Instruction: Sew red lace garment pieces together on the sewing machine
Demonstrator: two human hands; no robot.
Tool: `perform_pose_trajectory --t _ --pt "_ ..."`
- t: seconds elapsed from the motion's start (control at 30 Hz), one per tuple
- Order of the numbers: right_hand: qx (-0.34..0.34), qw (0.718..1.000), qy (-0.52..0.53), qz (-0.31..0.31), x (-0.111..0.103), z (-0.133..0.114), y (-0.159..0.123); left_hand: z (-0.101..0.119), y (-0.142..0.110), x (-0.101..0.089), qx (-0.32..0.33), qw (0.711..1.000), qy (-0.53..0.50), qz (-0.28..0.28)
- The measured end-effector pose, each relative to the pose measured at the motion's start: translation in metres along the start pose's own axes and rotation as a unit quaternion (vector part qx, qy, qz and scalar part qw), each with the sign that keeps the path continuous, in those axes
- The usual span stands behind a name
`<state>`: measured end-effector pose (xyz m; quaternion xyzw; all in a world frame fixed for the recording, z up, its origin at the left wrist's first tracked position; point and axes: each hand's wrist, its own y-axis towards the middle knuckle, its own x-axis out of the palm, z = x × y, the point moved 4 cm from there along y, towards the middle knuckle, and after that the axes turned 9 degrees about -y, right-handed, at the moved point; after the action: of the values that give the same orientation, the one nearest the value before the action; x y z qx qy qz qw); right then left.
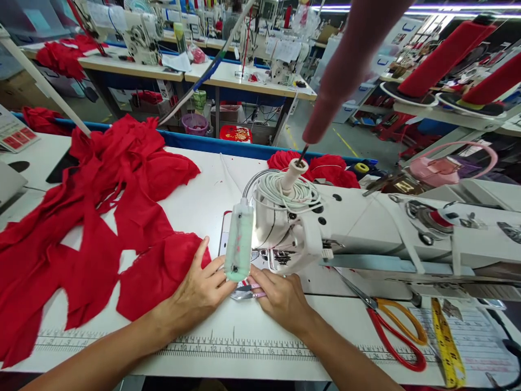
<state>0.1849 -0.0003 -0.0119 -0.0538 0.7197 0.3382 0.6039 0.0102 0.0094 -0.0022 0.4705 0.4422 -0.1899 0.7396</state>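
Note:
A white sewing machine (342,217) stands before me, with a pale green lamp (239,239) hanging in front of its needle area and hiding part of what lies below. My left hand (195,290) lies flat with fingers stretched out, touching the right edge of a red fabric piece (158,266). Close by on the right, my right hand (283,301) has curled fingers around the pink handles of small thread snips (246,292), whose blades point left toward my left hand. The lamp covers some fingertips of both hands.
Red cut fabric (93,217) is heaped on the left. Orange-and-red-handled scissors (391,326) and a yellow tape measure (448,347) lie at the right. A printed ruler (244,347) runs along the front edge. Red thread cones (443,60) stand upper right.

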Motion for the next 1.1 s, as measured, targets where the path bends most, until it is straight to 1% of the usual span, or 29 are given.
perform_pose_trajectory --t 0.07,0.17,0.3,0.53,0.67,0.8,0.87,0.97,1.03,1.1 --pt "-0.002 1.000 0.000 -0.013 0.000 0.000 0.000 0.000 0.000 -0.001 0.001 1.000 -0.005 0.002" --pt "-0.007 1.000 -0.005 -0.023 0.001 0.000 -0.001 -0.003 0.001 -0.005 -0.018 0.999 -0.028 0.002" --pt "-0.010 1.000 0.001 -0.029 0.001 0.002 -0.003 -0.006 0.004 -0.012 -0.045 0.997 -0.067 -0.015" --pt "-0.007 0.999 0.000 -0.034 0.001 0.001 -0.004 -0.008 0.001 -0.009 -0.048 0.996 -0.071 -0.018" --pt "-0.007 1.000 0.004 -0.025 -0.001 0.000 -0.002 -0.009 0.001 -0.009 -0.047 0.996 -0.075 -0.022" --pt "-0.005 1.000 0.013 -0.024 -0.002 0.003 -0.003 -0.007 0.000 -0.008 -0.037 0.997 -0.052 -0.033" --pt "-0.016 0.999 0.034 -0.019 -0.003 0.005 -0.004 -0.006 -0.002 -0.007 -0.033 0.998 -0.034 -0.028" --pt "-0.064 0.996 0.054 -0.001 -0.006 0.005 -0.007 -0.005 -0.003 -0.004 -0.026 0.999 -0.017 -0.016" --pt "-0.099 0.994 0.043 0.000 -0.007 0.003 -0.008 -0.004 -0.003 -0.004 -0.020 1.000 -0.019 -0.015" --pt "-0.114 0.993 0.032 -0.007 -0.007 0.001 -0.008 -0.005 -0.002 -0.005 -0.018 0.999 -0.024 -0.019"
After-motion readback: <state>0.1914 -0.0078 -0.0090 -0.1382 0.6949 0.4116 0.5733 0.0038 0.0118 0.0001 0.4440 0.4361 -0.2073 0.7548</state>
